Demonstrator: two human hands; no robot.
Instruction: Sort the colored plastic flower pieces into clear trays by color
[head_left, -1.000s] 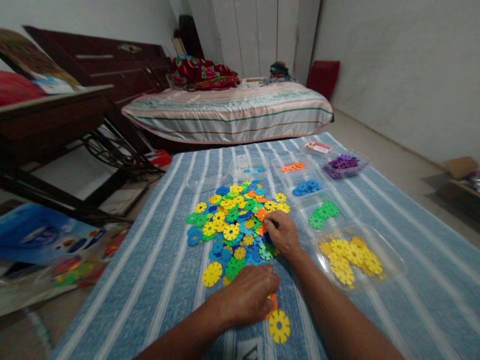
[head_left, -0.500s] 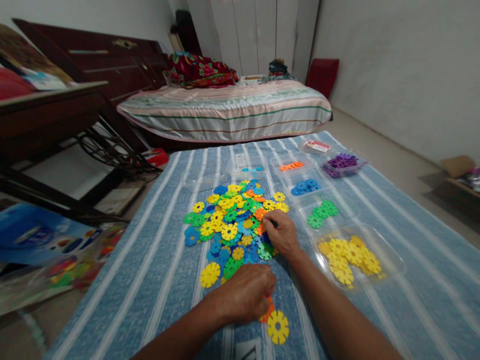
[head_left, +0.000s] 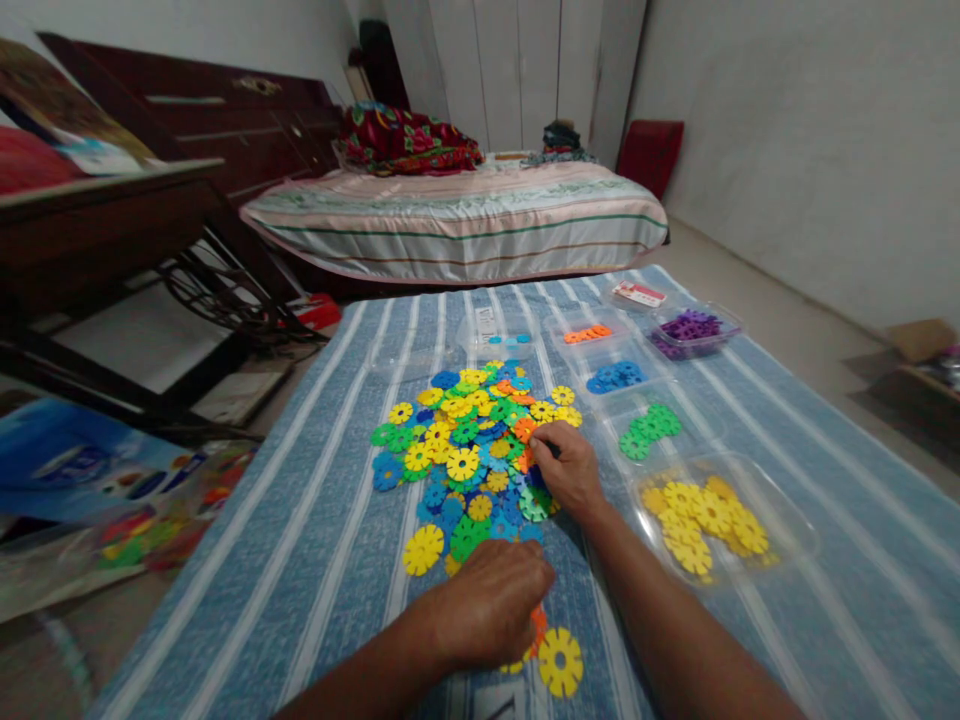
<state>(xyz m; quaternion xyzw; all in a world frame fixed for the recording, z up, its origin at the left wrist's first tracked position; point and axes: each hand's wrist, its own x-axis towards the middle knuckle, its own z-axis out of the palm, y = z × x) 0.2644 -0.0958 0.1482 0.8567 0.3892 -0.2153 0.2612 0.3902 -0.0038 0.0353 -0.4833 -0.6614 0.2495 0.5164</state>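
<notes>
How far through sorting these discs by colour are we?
Early. Trays already hold yellow discs, green, blue, orange and purple. The right hand is in the mixed pile; the left hand covers orange discs. Most of the pile remains.

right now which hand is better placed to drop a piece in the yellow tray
Right. The right hand rests at the pile's right edge, beside the yellow tray. The left hand lies nearer the body, over loose pieces, farther from the tray.
</notes>
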